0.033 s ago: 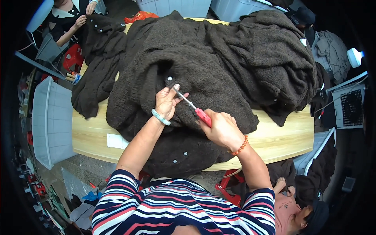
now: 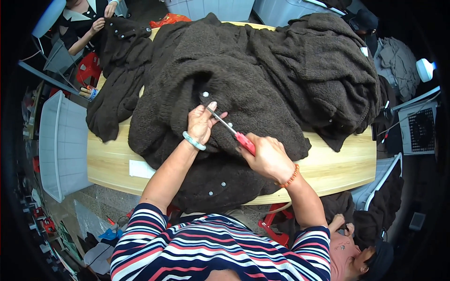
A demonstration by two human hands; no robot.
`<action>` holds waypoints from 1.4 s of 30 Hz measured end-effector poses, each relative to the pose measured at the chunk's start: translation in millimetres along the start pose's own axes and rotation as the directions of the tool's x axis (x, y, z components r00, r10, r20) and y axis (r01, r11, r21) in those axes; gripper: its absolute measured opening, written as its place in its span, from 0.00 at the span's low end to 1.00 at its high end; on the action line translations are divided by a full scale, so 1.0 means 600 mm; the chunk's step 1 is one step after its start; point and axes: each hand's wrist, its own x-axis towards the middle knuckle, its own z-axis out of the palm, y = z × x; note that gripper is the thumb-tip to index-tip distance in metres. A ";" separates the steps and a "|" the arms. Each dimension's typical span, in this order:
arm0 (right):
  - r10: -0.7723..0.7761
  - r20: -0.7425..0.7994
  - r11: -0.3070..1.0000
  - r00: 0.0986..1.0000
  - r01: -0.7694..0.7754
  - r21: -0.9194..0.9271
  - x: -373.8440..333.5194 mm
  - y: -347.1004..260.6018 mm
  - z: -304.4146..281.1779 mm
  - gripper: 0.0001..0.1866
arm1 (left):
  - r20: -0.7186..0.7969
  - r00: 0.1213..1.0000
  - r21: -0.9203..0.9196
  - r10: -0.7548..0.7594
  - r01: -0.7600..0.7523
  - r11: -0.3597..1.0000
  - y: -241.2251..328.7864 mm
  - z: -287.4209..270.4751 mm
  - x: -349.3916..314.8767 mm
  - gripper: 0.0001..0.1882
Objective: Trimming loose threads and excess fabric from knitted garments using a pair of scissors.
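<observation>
Scissors (image 2: 233,132) in right hand (image 2: 266,157) point up-left toward left hand (image 2: 201,122).
</observation>
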 end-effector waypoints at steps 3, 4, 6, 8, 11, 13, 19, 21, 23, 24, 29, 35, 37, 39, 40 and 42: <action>0.079 0.099 0.997 0.992 -0.076 -0.030 -0.039 0.010 -0.009 0.13 | -0.027 1.000 0.019 -0.005 0.006 1.000 0.004 -0.003 -0.010 0.07; 0.094 0.077 0.995 0.993 -0.091 -0.043 -0.049 0.014 -0.009 0.13 | -0.036 0.999 0.021 -0.010 0.010 1.000 0.002 -0.013 -0.010 0.08; 0.158 0.051 0.987 0.986 -0.157 -0.023 -0.057 0.005 -0.014 0.13 | -0.068 0.997 0.028 -0.041 0.043 0.999 0.003 -0.003 -0.015 0.07; 0.115 0.028 0.993 0.993 -0.114 -0.042 -0.036 -0.016 -0.007 0.13 | -0.002 1.000 0.070 -0.021 0.021 0.997 -0.004 -0.019 -0.013 0.04; 0.085 0.041 0.995 0.996 -0.082 -0.061 0.001 -0.045 -0.007 0.13 | 0.019 1.000 0.079 0.024 -0.025 0.997 0.000 -0.015 -0.017 0.04; 0.114 0.046 0.992 0.992 -0.111 -0.060 -0.004 -0.032 0.003 0.13 | -0.042 0.997 0.275 0.058 -0.045 0.960 0.030 -0.005 -0.033 0.06; 0.194 0.098 0.980 0.976 -0.196 0.017 -0.117 0.037 0.033 0.17 | 0.477 0.659 0.863 0.581 -0.227 -0.451 0.180 -0.032 -0.031 0.15; 0.104 0.120 0.993 0.987 -0.110 0.043 -0.126 0.036 0.077 0.16 | 0.381 0.840 0.924 0.385 -0.359 -0.131 0.209 -0.115 0.003 0.12; 0.019 0.132 0.994 0.991 -0.033 0.106 -0.125 0.023 0.100 0.15 | 0.333 0.899 0.881 0.285 -0.404 0.246 0.210 -0.056 -0.012 0.10; -0.004 0.159 0.990 0.987 -0.018 0.139 -0.120 0.018 0.109 0.14 | 0.317 0.914 0.820 0.252 -0.398 0.412 0.206 -0.025 -0.028 0.09; -0.089 -0.064 0.991 0.994 0.094 0.090 -0.122 0.063 0.118 0.16 | 0.503 0.864 0.477 0.025 -0.301 0.826 0.173 0.298 -0.176 0.09; -0.082 -0.532 0.702 0.843 0.428 0.570 -0.225 0.178 0.030 0.28 | 0.837 0.545 0.191 -0.051 -0.204 0.960 0.127 0.474 -0.250 0.16; -0.092 -0.652 0.939 0.753 0.284 0.196 -0.281 0.240 -0.011 0.28 | 0.777 0.622 -0.080 0.098 -0.057 0.995 0.087 0.505 -0.263 0.21; -0.170 -0.705 0.979 0.689 0.038 -0.199 -0.339 0.288 -0.086 0.24 | 0.733 0.663 -0.211 0.150 0.012 0.977 0.059 0.536 -0.265 0.24; -0.171 -0.753 0.968 0.636 -0.034 -0.249 -0.367 0.315 -0.122 0.23 | 0.744 0.629 -0.062 0.228 -0.274 0.960 0.040 0.555 -0.248 0.25; -0.232 -0.824 0.853 0.517 -0.299 -0.428 -0.402 0.394 -0.181 0.19 | 0.807 0.487 0.192 0.333 -0.751 0.632 0.009 0.602 -0.209 0.26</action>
